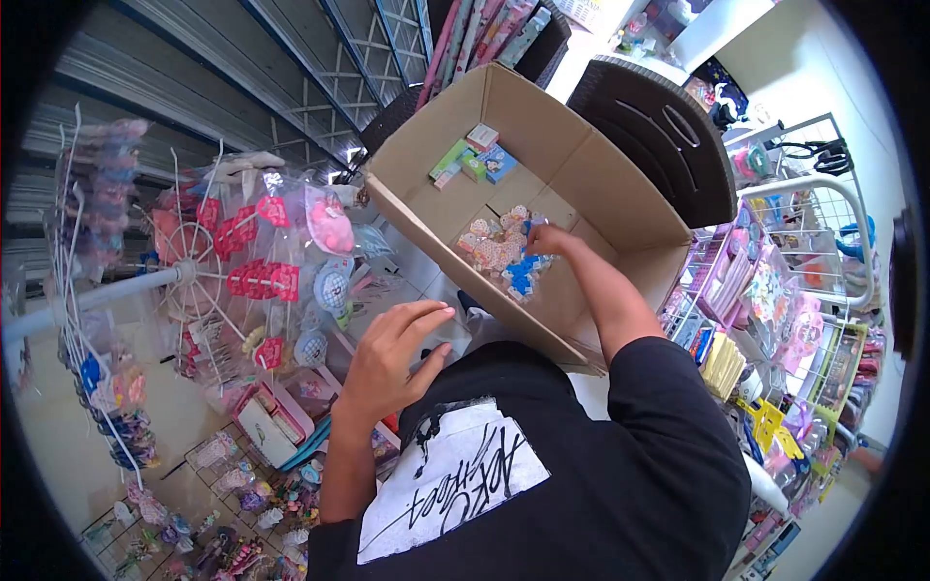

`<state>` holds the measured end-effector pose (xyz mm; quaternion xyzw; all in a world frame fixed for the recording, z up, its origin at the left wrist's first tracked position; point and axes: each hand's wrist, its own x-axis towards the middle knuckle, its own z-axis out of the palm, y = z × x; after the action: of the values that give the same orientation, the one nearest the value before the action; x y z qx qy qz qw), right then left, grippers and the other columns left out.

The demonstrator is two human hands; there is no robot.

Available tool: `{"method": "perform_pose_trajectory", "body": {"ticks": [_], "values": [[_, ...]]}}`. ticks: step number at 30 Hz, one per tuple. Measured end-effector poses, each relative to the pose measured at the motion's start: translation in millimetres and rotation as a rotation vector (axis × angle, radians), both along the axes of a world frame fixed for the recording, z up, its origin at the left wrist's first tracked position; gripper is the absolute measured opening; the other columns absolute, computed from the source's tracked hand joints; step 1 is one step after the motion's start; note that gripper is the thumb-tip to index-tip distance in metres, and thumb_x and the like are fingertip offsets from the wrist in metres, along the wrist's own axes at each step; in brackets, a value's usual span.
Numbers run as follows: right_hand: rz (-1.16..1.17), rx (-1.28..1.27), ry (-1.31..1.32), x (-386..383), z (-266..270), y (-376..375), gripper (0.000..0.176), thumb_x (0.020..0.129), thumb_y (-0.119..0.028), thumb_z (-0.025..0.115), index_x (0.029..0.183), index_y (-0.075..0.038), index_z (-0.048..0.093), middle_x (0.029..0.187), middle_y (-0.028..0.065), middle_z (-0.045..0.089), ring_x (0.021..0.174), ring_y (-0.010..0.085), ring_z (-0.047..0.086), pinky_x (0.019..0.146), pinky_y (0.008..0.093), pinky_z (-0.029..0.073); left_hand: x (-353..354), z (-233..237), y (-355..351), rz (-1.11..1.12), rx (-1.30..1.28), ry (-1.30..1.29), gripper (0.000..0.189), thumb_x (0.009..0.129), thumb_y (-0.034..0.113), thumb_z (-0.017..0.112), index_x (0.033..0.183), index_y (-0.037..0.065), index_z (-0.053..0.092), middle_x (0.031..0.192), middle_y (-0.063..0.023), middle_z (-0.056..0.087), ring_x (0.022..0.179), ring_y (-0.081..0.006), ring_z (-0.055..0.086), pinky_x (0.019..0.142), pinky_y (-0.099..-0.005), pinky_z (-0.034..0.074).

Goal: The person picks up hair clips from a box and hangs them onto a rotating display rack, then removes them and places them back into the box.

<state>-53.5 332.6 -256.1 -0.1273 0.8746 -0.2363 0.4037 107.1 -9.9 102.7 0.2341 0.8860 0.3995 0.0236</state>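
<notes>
A large open cardboard box (605, 184) stands in front of me. On its floor lies a loose pile of small clear packets (492, 247), with pale orange-pink pieces and some bright blue ones (526, 275) in them. My right hand (549, 240) reaches down into the box at the pile's right side, its fingers curled together against the packets; whatever they pinch is too small to make out. Outside the box, near its left front edge, my left hand (399, 347) hangs in the air with thumb and fingers apart, holding nothing. Several small cartons (475, 160), green, blue and pink, sit in the box's far corner.
Left of me stands a white wire rack (184, 269) hung with bagged pink accessories (262, 228). To the right, shelves hold packaged goods and yellow items (770, 426). A dark plastic chair (659, 136) touches the box's far side. Behind are a metal shutter (291, 68) and patterned rolls (484, 34).
</notes>
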Motion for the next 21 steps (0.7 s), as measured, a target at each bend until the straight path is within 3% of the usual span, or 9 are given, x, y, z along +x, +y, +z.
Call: {"method": "perform_pose_trajectory", "body": {"ticks": [2, 6, 8, 9, 15, 18, 21], "values": [[0.097, -0.092, 0.065, 29.9, -19.3, 2.7, 0.048, 0.071, -0.043, 0.081, 0.102, -0.009, 0.07, 0.099, 0.0146, 0.071, 0.098, 0.0325, 0.068, 0.084, 0.0429, 0.053, -7.5, -0.8, 2.7, 0.029, -0.014, -0.015, 0.04, 0.079, 0.002, 0.072, 0.118, 0.003, 0.063, 0.117, -0.0162, 0.064, 0.106, -0.034, 0.063, 0.093, -0.0401, 0.049], [0.05, -0.002, 0.137, 73.9, 12.5, -22.0, 0.051, 0.07, -0.042, 0.083, 0.105, -0.009, 0.065, 0.105, 0.0146, 0.069, 0.104, 0.0339, 0.065, 0.088, 0.0454, 0.051, -12.6, -6.6, -2.0, 0.134, -0.007, -0.024, 0.04, 0.08, 0.004, 0.071, 0.119, 0.003, 0.062, 0.117, -0.016, 0.064, 0.105, -0.0343, 0.063, 0.092, -0.0414, 0.049], [0.07, 0.008, 0.381, 88.5, 2.1, -26.5, 0.049, 0.07, -0.04, 0.084, 0.101, -0.009, 0.064, 0.1, 0.0169, 0.068, 0.103, 0.036, 0.064, 0.086, 0.0464, 0.051, -13.8, -10.0, -2.4, 0.155, -0.018, -0.042, 0.04, 0.08, 0.003, 0.071, 0.119, 0.002, 0.062, 0.117, -0.0175, 0.065, 0.105, -0.0352, 0.064, 0.092, -0.0408, 0.049], [0.028, -0.02, 0.37, 88.9, 8.9, -28.3, 0.041, 0.073, -0.036, 0.082, 0.094, -0.007, 0.062, 0.095, 0.0155, 0.068, 0.098, 0.0356, 0.065, 0.083, 0.046, 0.052, -14.4, -11.1, -2.3, 0.16, -0.017, -0.049, 0.04, 0.08, 0.003, 0.071, 0.119, 0.002, 0.062, 0.117, -0.0175, 0.065, 0.105, -0.0353, 0.064, 0.092, -0.0405, 0.05], [-0.034, -0.208, 0.004, 56.5, -23.7, -6.4, 0.025, 0.078, -0.027, 0.077, 0.092, -0.007, 0.072, 0.089, 0.0151, 0.071, 0.09, 0.0331, 0.069, 0.078, 0.044, 0.054, -19.4, -17.3, -0.9, 0.17, -0.032, -0.092, 0.038, 0.082, 0.006, 0.071, 0.12, 0.004, 0.063, 0.116, -0.0151, 0.065, 0.105, -0.034, 0.063, 0.092, -0.0417, 0.048], [0.091, -0.068, 0.13, 38.1, 7.8, -2.5, 0.023, 0.08, -0.026, 0.075, 0.095, -0.009, 0.074, 0.092, 0.0153, 0.072, 0.09, 0.0313, 0.07, 0.079, 0.0429, 0.054, -24.7, -17.4, 1.8, 0.171, -0.049, -0.091, 0.038, 0.081, 0.004, 0.071, 0.118, 0.004, 0.063, 0.116, -0.0157, 0.066, 0.106, -0.034, 0.064, 0.092, -0.0404, 0.049], [0.022, -0.057, 0.115, 29.6, 18.9, -0.8, 0.025, 0.081, -0.027, 0.074, 0.098, -0.01, 0.074, 0.093, 0.0145, 0.073, 0.092, 0.0312, 0.07, 0.08, 0.0433, 0.054, -26.6, -19.7, 2.7, 0.166, -0.053, -0.105, 0.036, 0.082, 0.005, 0.071, 0.117, 0.004, 0.064, 0.116, -0.0157, 0.066, 0.106, -0.0337, 0.064, 0.092, -0.0401, 0.049]]}}
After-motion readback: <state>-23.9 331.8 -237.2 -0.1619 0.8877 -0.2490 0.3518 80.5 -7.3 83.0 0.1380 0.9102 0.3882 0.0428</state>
